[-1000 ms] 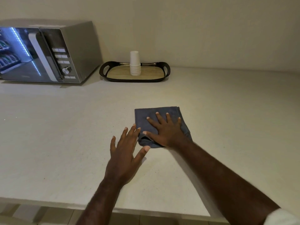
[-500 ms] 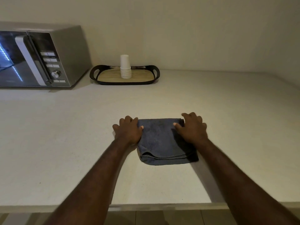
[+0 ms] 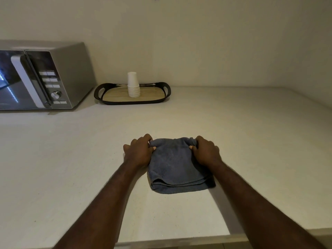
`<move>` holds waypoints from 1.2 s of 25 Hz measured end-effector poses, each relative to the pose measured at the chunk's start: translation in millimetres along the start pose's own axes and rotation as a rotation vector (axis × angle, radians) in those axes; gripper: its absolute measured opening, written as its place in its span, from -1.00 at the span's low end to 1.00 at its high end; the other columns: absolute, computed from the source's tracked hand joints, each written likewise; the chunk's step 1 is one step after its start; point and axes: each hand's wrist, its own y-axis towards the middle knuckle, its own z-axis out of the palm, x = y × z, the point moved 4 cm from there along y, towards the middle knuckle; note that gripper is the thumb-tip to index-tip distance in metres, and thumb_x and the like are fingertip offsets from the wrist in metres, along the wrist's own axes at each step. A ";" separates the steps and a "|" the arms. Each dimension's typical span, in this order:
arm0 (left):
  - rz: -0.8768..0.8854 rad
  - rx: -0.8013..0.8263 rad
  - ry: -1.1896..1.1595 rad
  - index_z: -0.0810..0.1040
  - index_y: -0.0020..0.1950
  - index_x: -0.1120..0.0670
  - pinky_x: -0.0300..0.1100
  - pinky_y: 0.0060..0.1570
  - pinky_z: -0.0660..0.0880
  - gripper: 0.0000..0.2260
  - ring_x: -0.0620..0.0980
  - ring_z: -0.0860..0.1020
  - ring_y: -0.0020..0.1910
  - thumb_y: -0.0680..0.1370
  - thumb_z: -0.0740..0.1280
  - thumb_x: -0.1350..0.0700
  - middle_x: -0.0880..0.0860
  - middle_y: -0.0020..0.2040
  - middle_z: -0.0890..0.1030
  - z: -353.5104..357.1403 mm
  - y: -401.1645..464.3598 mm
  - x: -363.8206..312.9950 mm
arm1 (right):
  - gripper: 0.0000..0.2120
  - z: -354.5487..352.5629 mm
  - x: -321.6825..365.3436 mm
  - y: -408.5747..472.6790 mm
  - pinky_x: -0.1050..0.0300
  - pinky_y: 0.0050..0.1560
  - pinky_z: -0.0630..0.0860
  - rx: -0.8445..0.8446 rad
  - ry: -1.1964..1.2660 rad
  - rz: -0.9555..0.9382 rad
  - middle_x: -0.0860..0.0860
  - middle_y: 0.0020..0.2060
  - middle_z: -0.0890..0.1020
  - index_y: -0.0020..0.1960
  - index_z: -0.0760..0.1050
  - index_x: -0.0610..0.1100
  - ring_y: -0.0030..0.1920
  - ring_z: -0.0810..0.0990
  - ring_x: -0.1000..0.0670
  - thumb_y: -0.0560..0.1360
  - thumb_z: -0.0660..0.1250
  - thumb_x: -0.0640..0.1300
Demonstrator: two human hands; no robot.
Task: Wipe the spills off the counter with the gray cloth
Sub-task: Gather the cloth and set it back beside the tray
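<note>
two bare forearms reach forward from the near edge of the pale counter (image 3: 71,159), one on either side of the gray cloth (image 3: 177,166). the cloth lies folded on the counter in front of the person, its layered near edge showing two or three folds stacked on each other. the left hand (image 3: 139,152) pinches the cloth's far left corner, fingers curled over it and the thumb tucked against the fabric. the right hand (image 3: 206,151) grips the far right corner the same way, with the fabric bunched up under its fingers. between the two hands the far edge of the cloth is gathered and slightly raised, while the rest lies flat. no spill can be made out on the surface. farther back, near the wall, a dark oval tray (image 3: 162,99) with a wooden base carries a stack of white paper cups (image 3: 133,85) standing upright. at the far left stands a silver microwave (image 3: 59,74), its door shut.
</note>
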 end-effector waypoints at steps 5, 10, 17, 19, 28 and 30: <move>0.116 -0.201 -0.185 0.38 -0.09 -0.11 -0.07 -0.06 0.11 -0.95 -0.02 0.52 -0.14 0.57 0.21 0.03 -0.12 -0.18 0.55 -14.0 1.5 -18.8 | -0.87 -24.8 -1.4 0.1 0.06 -0.17 0.31 -0.181 0.345 -0.048 0.05 -0.26 0.51 -0.13 0.32 -0.04 -0.18 0.51 -0.12 0.56 0.23 -0.06; 0.211 -0.383 -0.207 0.40 -0.03 -0.13 -0.08 0.00 0.14 -0.95 -0.08 0.48 -0.09 0.55 0.26 0.01 -0.15 -0.08 0.55 -33.0 32.8 -55.7 | -0.93 -68.3 -9.1 25.2 0.00 -0.19 0.48 -0.403 0.523 -0.133 -0.01 -0.18 0.58 -0.09 0.41 -0.07 -0.17 0.54 -0.07 0.52 0.28 -0.09; 0.324 -0.469 -0.248 0.42 0.02 -0.06 0.01 0.03 0.31 -0.91 0.02 0.49 -0.01 0.53 0.27 -0.01 -0.12 -0.07 0.53 -31.1 129.4 -130.1 | -0.89 -133.0 -41.9 118.0 -0.20 -0.09 0.51 -0.644 0.519 -0.178 -0.10 -0.13 0.60 -0.05 0.45 -0.14 -0.07 0.54 -0.19 0.50 0.31 -0.11; 0.330 -0.476 -0.237 0.43 0.02 -0.04 0.06 0.06 0.35 -0.90 0.04 0.49 0.00 0.54 0.27 -0.01 -0.10 -0.08 0.54 -24.6 159.8 -147.2 | -0.87 -144.8 -51.3 150.5 -0.22 -0.07 0.51 -0.662 0.519 -0.185 -0.10 -0.12 0.60 -0.03 0.46 -0.15 -0.05 0.54 -0.19 0.51 0.31 -0.09; 0.301 -0.509 -0.170 0.48 0.02 0.07 -0.05 -0.10 0.33 -0.88 0.04 0.44 -0.10 0.52 0.32 0.07 -0.07 -0.15 0.49 17.7 274.7 -172.0 | -0.86 -127.0 -83.0 271.3 0.07 -0.14 0.36 -0.628 0.536 -0.136 -0.04 -0.11 0.56 0.01 0.47 -0.13 0.06 0.45 -0.11 0.53 0.31 -0.07; 0.285 -0.505 -0.158 0.48 0.00 0.08 -0.07 -0.17 0.34 -0.88 0.08 0.47 -0.12 0.51 0.32 0.08 -0.03 -0.17 0.51 25.8 294.7 -167.2 | -0.86 -115.4 -83.7 289.1 0.05 -0.16 0.40 -0.608 0.540 -0.144 -0.09 -0.11 0.60 -0.02 0.47 -0.16 0.00 0.50 -0.13 0.53 0.31 -0.09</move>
